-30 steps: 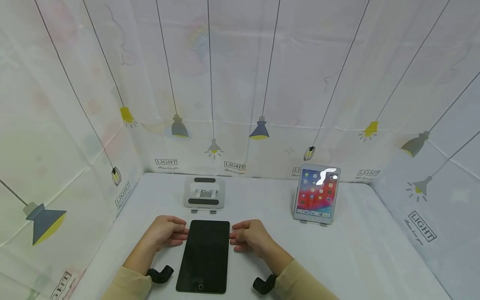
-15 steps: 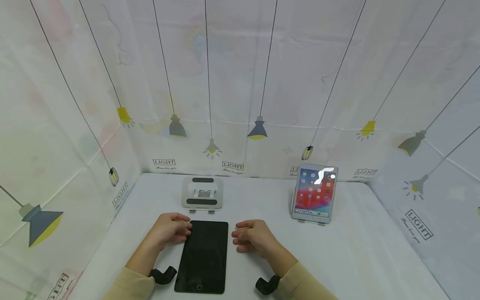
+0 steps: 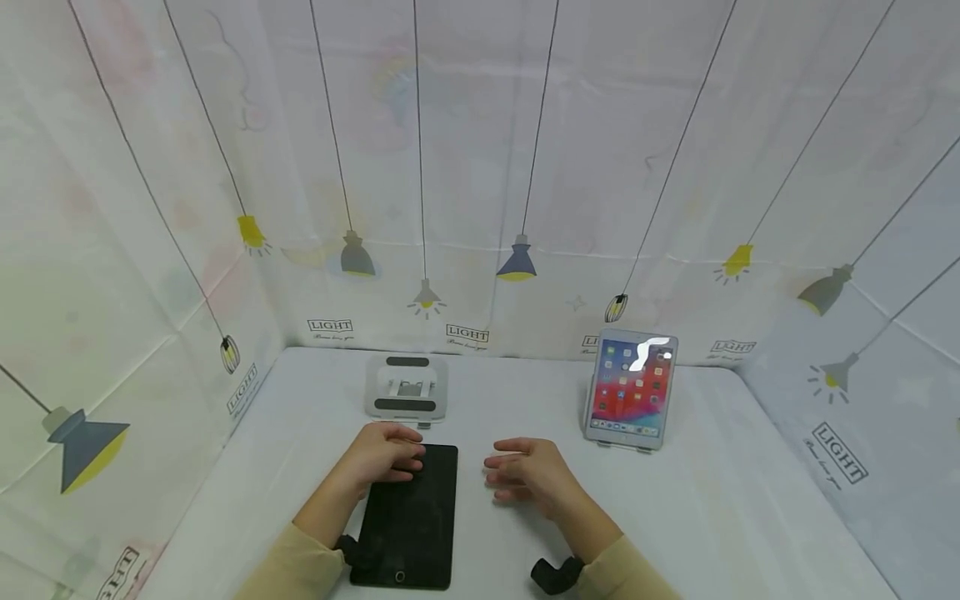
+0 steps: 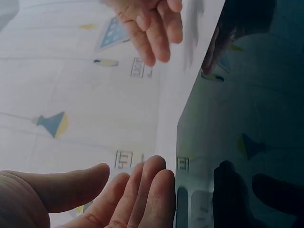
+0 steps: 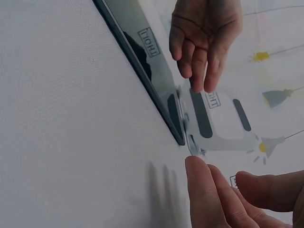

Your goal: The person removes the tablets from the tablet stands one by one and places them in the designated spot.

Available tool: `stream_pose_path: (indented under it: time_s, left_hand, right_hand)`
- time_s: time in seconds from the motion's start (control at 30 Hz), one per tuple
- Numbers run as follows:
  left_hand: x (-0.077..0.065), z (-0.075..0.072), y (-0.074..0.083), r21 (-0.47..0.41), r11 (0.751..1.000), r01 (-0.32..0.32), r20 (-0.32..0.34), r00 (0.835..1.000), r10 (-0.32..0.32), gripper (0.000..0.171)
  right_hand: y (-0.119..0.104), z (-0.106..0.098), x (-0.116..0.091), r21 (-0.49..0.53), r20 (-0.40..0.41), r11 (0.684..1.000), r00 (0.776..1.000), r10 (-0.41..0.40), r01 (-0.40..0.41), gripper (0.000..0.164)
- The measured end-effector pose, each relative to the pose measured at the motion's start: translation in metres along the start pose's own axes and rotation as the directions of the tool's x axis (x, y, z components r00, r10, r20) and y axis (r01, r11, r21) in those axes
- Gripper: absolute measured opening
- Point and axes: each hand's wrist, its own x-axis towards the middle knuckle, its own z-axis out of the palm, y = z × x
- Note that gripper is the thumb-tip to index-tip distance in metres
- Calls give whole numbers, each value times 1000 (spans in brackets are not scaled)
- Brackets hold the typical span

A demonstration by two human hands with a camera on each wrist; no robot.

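Note:
A black tablet point(image 3: 412, 529) with a dark screen and a round home button lies flat on the white table, button end toward me. Over its upper left part hovers my left hand point(image 3: 384, 454), fingers relaxed and holding nothing; its reflection shows in the glossy screen point(image 4: 218, 128) in the left wrist view. My right hand point(image 3: 531, 477) is apart from the tablet, to the right of it, with loose, slightly bent fingers and nothing in them. Beyond the tablet's far end stands a silver tablet stand point(image 3: 406, 389) with two dark pads, also visible in the right wrist view.
At the back right a white tablet point(image 3: 630, 387) with a lit home screen leans upright on a similar stand. Cloth with printed lamps point(image 3: 517, 262) surrounds the table point(image 3: 720, 500) at the back and sides. Dark wrist mounts point(image 3: 557, 575) sit at the sleeves.
My left hand has moved right, from the tablet's left edge to above its upper part. My right hand has drawn away rightward from the tablet's right edge. The tablet has stayed in place.

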Motion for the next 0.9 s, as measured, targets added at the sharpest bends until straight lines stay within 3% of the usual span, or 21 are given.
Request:
stream_pose_path:
  time_s: [0.53,0.9]
  left_hand:
    - [16,58,18,-66,996,-53,134,989,62,36]
    - [29,89,18,-88,995,-45,183,981,61,37]
  right_hand:
    - [-4,-57,-22,-37,-158,999,987,2,-8,49]
    - [-6,-104,-45,-48,-266,999,964,8,-22,52]
